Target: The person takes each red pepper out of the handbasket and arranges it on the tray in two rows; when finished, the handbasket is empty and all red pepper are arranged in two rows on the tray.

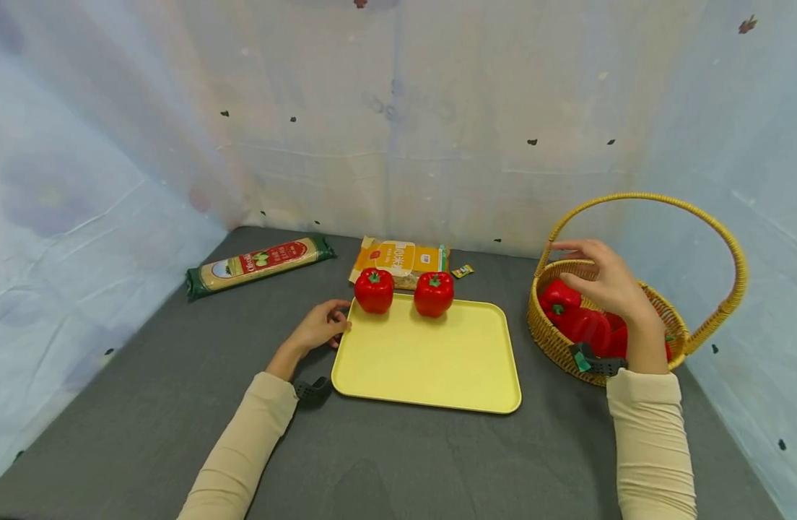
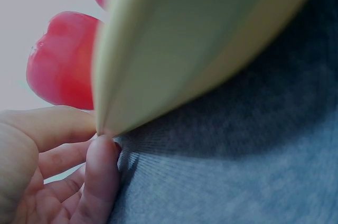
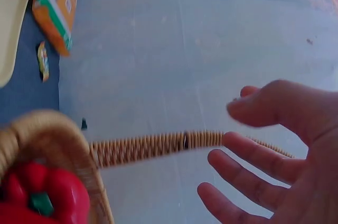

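At its left edge, my left hand [image 1: 318, 326] pinches the yellow tray [image 1: 427, 365] between thumb and finger. The left wrist view shows the fingertips [image 2: 100, 152] right at the tray's rim. Two red bell peppers, one on the left [image 1: 374, 292] and one on the right [image 1: 434, 295], stand on the tray's far side. Over the wicker basket [image 1: 549, 339], my right hand [image 1: 604, 280] hovers with its fingers spread and nothing in them. Several red bell peppers [image 1: 587, 328] lie inside the basket, partly covered by the hand and wrist.
Behind the tray lies an orange and yellow food packet [image 1: 405, 260], with a small yellow sachet [image 1: 462, 271] beside it. A long green-ended pasta packet [image 1: 262, 263] rests at the back left. The basket's tall handle [image 1: 720, 220] arches up near my right hand.
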`<state>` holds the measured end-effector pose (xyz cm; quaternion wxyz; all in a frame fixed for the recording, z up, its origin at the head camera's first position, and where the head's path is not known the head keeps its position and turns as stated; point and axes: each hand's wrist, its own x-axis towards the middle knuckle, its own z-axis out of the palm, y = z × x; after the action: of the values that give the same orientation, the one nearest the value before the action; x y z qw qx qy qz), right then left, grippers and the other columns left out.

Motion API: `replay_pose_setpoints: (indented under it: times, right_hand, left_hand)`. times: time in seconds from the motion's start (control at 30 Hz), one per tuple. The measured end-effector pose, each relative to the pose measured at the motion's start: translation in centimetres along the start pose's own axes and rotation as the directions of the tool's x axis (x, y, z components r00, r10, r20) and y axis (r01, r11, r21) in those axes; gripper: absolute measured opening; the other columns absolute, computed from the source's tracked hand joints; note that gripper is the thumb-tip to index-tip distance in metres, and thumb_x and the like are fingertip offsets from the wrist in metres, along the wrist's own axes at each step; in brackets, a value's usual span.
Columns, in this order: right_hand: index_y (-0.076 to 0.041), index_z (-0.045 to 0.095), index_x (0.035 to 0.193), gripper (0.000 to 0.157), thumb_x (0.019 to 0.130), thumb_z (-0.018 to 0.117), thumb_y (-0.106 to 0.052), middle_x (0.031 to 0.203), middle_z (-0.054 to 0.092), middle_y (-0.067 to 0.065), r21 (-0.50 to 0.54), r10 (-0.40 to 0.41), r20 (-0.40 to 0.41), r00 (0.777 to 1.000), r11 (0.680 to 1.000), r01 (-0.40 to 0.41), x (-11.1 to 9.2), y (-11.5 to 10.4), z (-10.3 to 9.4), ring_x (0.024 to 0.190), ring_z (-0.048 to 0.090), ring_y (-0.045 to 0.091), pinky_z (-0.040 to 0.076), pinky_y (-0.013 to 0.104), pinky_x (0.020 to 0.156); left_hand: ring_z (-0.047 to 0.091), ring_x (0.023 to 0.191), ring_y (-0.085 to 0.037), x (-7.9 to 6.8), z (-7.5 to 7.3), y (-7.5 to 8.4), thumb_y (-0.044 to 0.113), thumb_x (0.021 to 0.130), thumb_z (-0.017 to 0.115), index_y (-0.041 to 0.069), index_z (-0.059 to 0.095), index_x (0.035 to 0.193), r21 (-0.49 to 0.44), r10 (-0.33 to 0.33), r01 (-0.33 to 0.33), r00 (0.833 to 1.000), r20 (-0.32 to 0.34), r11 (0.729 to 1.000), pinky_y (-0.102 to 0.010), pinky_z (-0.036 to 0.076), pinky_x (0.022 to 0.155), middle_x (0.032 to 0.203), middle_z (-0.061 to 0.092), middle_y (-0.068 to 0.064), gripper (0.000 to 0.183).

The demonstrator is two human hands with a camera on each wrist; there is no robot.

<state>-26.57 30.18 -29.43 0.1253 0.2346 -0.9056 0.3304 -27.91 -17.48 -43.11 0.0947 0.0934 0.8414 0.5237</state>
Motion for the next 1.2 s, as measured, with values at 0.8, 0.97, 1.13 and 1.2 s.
replay_pose_setpoints:
  times: [0.8,0.97,1.13,1.2]
  right_hand:
    - [-0.004,0.041,0.139,0.055,0.089,0.064,-0.015,0.141,0.037,0.02,0.033,0.187,0.302,0.935,0.978,-0.207,1.0,6.6,-2.3,0.126,0.034,0.044,0.034,0.062,0.094]
    - [-0.002,0.036,0.141,0.061,0.09,0.062,-0.022,0.136,0.041,0.025,-0.015,0.195,0.357,0.913,0.979,-0.203,1.4,7.5,-2.2,0.114,0.05,0.028,0.041,0.051,0.091]
    - [0.0,0.032,0.142,0.061,0.092,0.059,-0.024,0.14,0.033,0.029,0.006,0.205,0.392,0.897,0.974,-0.225,1.5,8.5,-1.8,0.122,0.04,0.042,0.039,0.057,0.092]
    - [-0.001,0.031,0.143,0.061,0.094,0.057,-0.026,0.142,0.028,0.03,0.023,0.228,0.404,0.886,0.965,-0.259,1.4,8.6,-1.6,0.127,0.03,0.048,0.036,0.061,0.093]
  left_hand:
    - [0.054,0.068,-0.025,-1.3,0.0,2.0,0.005,0.092,0.056,-0.009,0.039,0.134,0.022,0.003,-0.003,1.0,0.001,1.0,-0.03,0.053,0.053,0.095,0.053,-0.021,0.047]
    - [0.053,0.066,-0.02,0.2,0.1,-0.6,0.009,0.091,0.059,-0.003,0.043,0.133,0.015,-0.003,0.003,1.0,-0.016,1.0,-0.031,0.052,0.052,0.091,0.054,-0.015,0.047]
    - [0.053,0.065,-0.021,0.0,0.1,-0.1,0.008,0.091,0.059,-0.005,0.043,0.133,0.011,-0.003,0.003,1.0,-0.011,1.0,-0.03,0.052,0.052,0.091,0.054,-0.015,0.046]
    - [0.053,0.066,-0.022,-0.6,0.0,0.9,0.006,0.091,0.058,-0.007,0.042,0.133,0.008,-0.002,0.002,1.0,-0.003,1.0,-0.031,0.052,0.052,0.092,0.053,-0.017,0.047]
